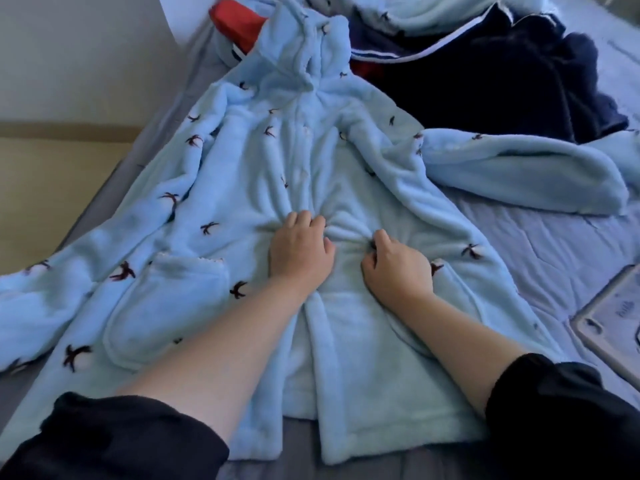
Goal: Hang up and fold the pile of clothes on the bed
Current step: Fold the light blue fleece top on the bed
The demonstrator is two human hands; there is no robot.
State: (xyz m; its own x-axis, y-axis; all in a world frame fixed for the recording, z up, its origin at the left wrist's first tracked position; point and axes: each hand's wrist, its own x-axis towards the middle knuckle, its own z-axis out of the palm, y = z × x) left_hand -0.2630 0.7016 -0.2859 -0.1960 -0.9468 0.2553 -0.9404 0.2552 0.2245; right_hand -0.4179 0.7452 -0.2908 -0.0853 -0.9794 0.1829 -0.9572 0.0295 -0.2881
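Note:
A light blue fleece robe (194, 306) with small dark bird prints lies spread front-up on the bed, hood toward the far end, one sleeve out to the left and the other out to the right. My left hand (299, 249) sits on the robe's middle with its fingers curled into the bunched fabric by the front opening. My right hand (394, 268) is just beside it, pinching a fold of the same fleece. The cloth puckers in wrinkles between both hands.
A dark navy garment (485, 81) with white trim lies at the far right, a red piece (235, 22) behind the hood. More pale blue fleece (433, 12) is heaped at the top. A grey flat tray-like object (609, 327) rests at the bed's right edge. Wall and floor run along the left.

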